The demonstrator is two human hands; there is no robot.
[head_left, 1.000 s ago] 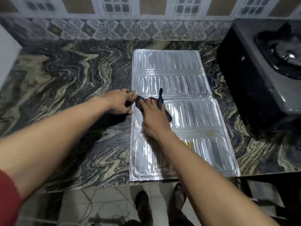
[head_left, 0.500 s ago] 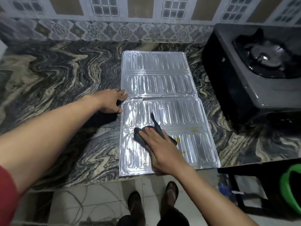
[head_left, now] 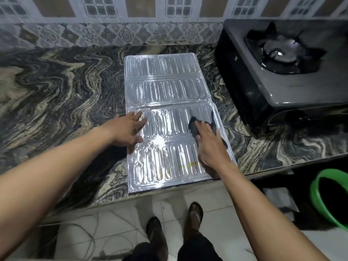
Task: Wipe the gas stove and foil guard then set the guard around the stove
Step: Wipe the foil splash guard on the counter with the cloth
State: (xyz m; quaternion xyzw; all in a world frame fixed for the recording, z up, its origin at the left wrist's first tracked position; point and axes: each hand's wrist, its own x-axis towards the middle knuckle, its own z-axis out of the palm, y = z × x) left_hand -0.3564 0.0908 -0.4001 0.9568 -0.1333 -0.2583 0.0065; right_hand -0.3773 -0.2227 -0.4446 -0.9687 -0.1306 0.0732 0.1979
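Note:
The silver foil guard (head_left: 165, 87) lies flat and unfolded on the marbled counter (head_left: 62, 87), its near edge overhanging the counter's front. My left hand (head_left: 128, 129) presses flat on the guard's left edge, fingers spread. My right hand (head_left: 209, 142) presses a dark cloth (head_left: 194, 125) onto the right side of the near panel. Yellowish stains show on the near panel close to my right wrist. The dark gas stove (head_left: 278, 72) stands at the right on the counter, its burner uncovered.
A tiled wall runs along the back of the counter. A green basin (head_left: 323, 200) sits on the floor at the lower right. My feet in sandals and loose cables are on the tiled floor below the counter's front edge.
My right hand slid the cloth from the near panel's left-middle over to its right side. My left hand moved from the counter beside the guard onto the guard's left edge.

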